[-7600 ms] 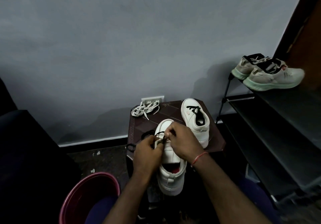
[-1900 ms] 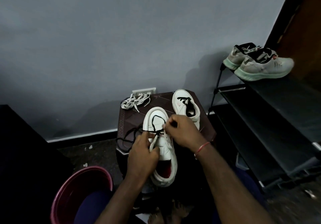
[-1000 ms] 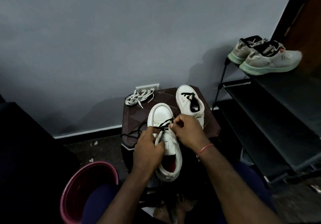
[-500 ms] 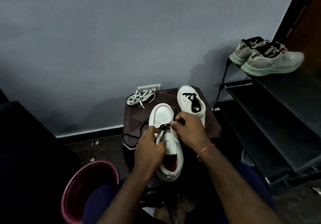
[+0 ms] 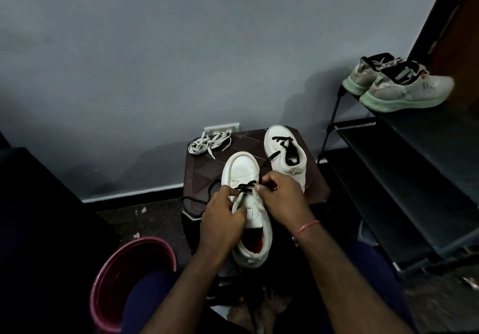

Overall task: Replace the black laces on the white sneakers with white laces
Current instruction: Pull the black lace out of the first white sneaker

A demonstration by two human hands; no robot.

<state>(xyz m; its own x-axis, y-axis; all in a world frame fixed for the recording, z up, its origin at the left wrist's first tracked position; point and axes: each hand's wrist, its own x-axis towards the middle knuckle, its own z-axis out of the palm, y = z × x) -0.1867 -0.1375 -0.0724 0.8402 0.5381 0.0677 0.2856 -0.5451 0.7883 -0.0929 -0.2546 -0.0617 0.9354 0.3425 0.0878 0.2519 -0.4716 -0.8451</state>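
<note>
A white sneaker (image 5: 252, 212) lies toe-away on the dark brown stool (image 5: 204, 167), heel hanging over its near edge. A black lace (image 5: 245, 187) crosses only its lowest eyelets near the toe. My left hand (image 5: 223, 219) pinches the lace's left side and grips the shoe's flank. On the right side my right hand (image 5: 280, 196) pinches the lace. Loose black lace trails off the stool's left edge. The second white sneaker (image 5: 285, 152), with its black lace in place, stands behind to the right. A bundle of white laces (image 5: 208, 144) lies at the stool's back left.
A maroon bucket (image 5: 114, 263) stands on the floor at the lower left. A black shoe rack (image 5: 414, 178) fills the right side, with a pair of grey-green running shoes (image 5: 399, 87) on top. The grey wall is close behind the stool.
Since 7.6 s ago the black lace has come out of the upper eyelets, leaving only the crossing near the toe. Both hands have moved toward the toe. Over the last second they barely shifted.
</note>
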